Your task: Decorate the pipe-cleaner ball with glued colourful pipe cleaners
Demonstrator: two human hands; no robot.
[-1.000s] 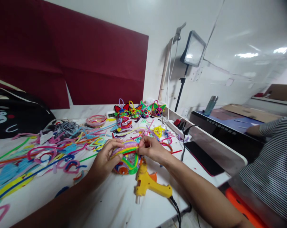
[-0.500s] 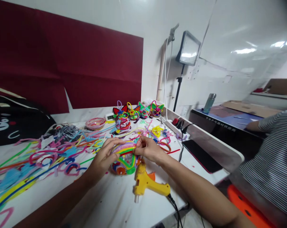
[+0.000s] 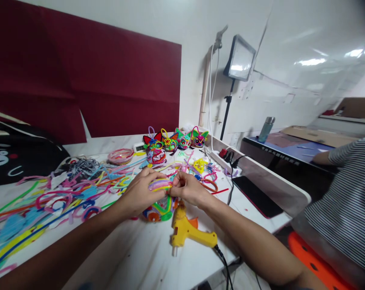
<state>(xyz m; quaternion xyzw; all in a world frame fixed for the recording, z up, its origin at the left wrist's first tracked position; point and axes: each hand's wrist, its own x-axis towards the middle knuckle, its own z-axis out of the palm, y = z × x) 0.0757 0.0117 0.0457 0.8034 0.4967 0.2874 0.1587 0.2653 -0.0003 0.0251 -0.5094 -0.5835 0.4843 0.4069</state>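
Observation:
Near the middle of the table sits a colourful pipe-cleaner ornament (image 3: 161,211), with an orange round and green edging at its front and rainbow strips on top. My left hand (image 3: 146,187) is closed over its upper left side, fingers laid across the strips. At the top right, my right hand (image 3: 187,188) pinches the end of the pipe-cleaner strips (image 3: 160,184) between thumb and finger. Just below the right hand lies a yellow hot glue gun (image 3: 188,231), its nozzle close to the ornament. My fingers hide much of the ornament's top.
Loose pipe cleaners (image 3: 64,201) cover the left. Finished animal-faced ornaments (image 3: 184,139) stand at the back. A black phone (image 3: 256,196) and a power strip (image 3: 225,161) lie rightward. A person in a striped shirt (image 3: 348,205) is at the far right by another table (image 3: 273,147).
My left hand has slid up and right over the ornament, covering more of the rainbow strips. My right hand keeps its pinch nearly in place.

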